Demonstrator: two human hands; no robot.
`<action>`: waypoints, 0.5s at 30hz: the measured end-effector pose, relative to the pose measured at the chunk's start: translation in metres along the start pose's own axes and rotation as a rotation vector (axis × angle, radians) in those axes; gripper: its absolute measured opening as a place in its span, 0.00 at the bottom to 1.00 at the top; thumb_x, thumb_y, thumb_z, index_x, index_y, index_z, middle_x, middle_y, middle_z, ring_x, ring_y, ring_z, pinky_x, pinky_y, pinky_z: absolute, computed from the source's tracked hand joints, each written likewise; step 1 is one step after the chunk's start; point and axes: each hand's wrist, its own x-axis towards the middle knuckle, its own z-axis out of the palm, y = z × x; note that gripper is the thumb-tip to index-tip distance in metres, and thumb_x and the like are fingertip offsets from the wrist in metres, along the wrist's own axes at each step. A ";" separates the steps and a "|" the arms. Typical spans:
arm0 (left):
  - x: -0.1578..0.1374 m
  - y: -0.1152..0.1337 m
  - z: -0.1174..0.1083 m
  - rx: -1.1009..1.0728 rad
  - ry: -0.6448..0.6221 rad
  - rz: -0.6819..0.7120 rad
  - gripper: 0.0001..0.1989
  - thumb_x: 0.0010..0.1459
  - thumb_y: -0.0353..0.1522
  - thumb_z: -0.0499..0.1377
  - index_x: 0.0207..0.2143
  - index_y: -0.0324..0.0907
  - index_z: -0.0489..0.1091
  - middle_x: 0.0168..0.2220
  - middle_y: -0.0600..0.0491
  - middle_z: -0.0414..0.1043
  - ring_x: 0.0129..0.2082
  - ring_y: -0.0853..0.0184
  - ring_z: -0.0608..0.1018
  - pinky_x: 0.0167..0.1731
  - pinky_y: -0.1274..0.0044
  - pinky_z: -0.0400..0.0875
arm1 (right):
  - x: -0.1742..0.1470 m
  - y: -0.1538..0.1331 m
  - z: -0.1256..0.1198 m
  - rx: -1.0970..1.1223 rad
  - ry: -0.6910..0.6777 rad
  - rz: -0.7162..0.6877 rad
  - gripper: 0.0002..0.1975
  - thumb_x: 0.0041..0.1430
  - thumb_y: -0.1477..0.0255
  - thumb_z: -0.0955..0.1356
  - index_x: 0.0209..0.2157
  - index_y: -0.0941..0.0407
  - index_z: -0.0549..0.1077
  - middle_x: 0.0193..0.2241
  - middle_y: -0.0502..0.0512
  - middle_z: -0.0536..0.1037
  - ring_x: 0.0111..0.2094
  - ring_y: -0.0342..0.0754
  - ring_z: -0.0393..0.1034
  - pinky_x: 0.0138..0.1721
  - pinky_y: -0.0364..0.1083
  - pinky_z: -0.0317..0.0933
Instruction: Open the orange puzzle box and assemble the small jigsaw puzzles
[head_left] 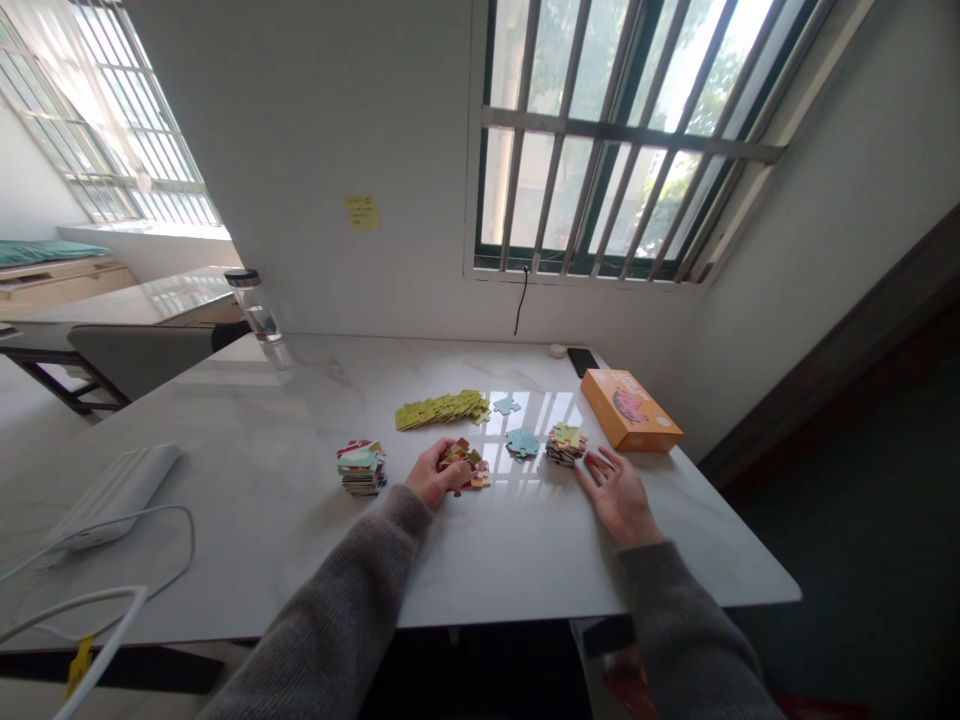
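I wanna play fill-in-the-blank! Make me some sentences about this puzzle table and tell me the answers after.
1. The reddish-brown cardboard puzzle pieces are held in the person's ____ hand.
2. The rectangular orange cardboard box lies to the ____ of the light-blue puzzle pile.
3. The yellow paper note is stuck on the ____.

Missing words: left; right; wall

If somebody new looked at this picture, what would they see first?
Probably the big barred window, bright on the wall above the table, then the orange box near the table's right end. After that, the overlapping yellow-green puzzle pieces in the middle, just beyond the left hand, which holds other pieces. The open right hand is beside a small stack.
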 end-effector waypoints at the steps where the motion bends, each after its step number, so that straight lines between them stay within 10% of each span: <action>1: 0.000 -0.001 0.000 0.000 0.001 0.002 0.23 0.49 0.40 0.67 0.42 0.38 0.64 0.35 0.49 0.76 0.24 0.65 0.80 0.16 0.79 0.72 | 0.001 0.002 0.001 0.001 0.000 -0.007 0.09 0.55 0.68 0.65 0.39 0.51 0.66 0.38 0.53 0.72 0.42 0.47 0.71 0.47 0.51 0.74; 9: 0.001 -0.003 -0.002 -0.026 -0.022 0.013 0.24 0.50 0.41 0.67 0.44 0.38 0.64 0.38 0.47 0.76 0.27 0.63 0.81 0.17 0.78 0.73 | -0.031 0.025 -0.001 -0.314 0.153 -0.456 0.18 0.55 0.64 0.66 0.48 0.51 0.67 0.46 0.53 0.68 0.44 0.48 0.68 0.38 0.46 0.70; 15: 0.001 -0.006 -0.003 -0.081 -0.025 0.041 0.26 0.47 0.44 0.70 0.42 0.39 0.66 0.41 0.46 0.76 0.36 0.59 0.82 0.32 0.71 0.79 | -0.073 0.041 0.044 -0.760 -0.624 -0.457 0.14 0.65 0.62 0.62 0.46 0.55 0.69 0.29 0.50 0.74 0.29 0.45 0.68 0.32 0.45 0.63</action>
